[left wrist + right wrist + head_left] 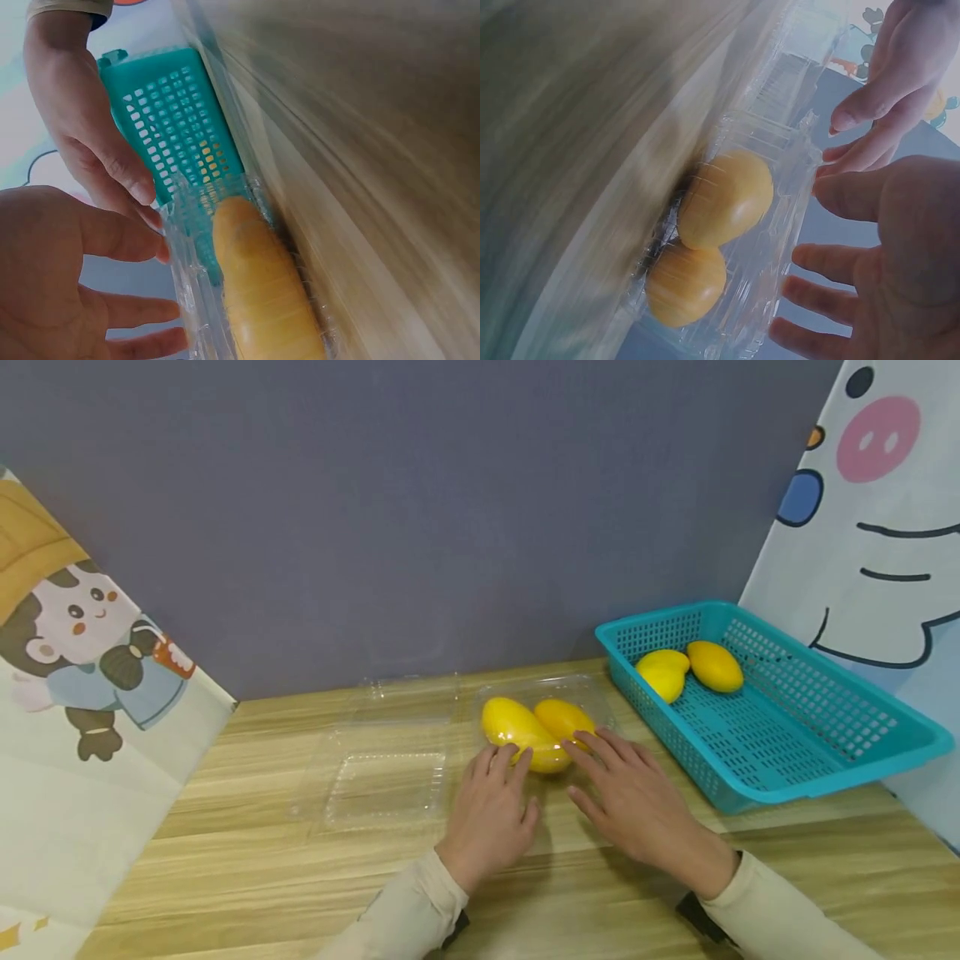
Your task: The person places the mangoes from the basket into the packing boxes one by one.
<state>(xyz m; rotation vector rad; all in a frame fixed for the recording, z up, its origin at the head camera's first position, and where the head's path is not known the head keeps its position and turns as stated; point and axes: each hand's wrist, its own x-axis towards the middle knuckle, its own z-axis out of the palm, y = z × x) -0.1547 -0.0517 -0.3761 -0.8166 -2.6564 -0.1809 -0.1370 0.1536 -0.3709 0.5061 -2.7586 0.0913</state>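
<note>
Yellow mangoes point(512, 723) lie in a clear plastic clamshell box point(583, 687) on the table; the right wrist view shows two of them point(726, 201) side by side behind the box wall. My left hand point(489, 814) is at the near left of the box, its fingertips at the near rim by the mangoes. The right hand point(637, 797) reaches in from the near right, fingers spread and relaxed, fingertips at the rim. Neither hand grips anything. To the left lies a clear plastic lid point(386, 785), spread flat beside the mangoes.
A teal plastic basket point(750, 789) stands at the right, holding more yellow mangoes point(715, 667). Behind the wooden table point(247, 860) rises a grey panel point(375, 527). Cartoon-printed panels point(847, 568) flank both sides.
</note>
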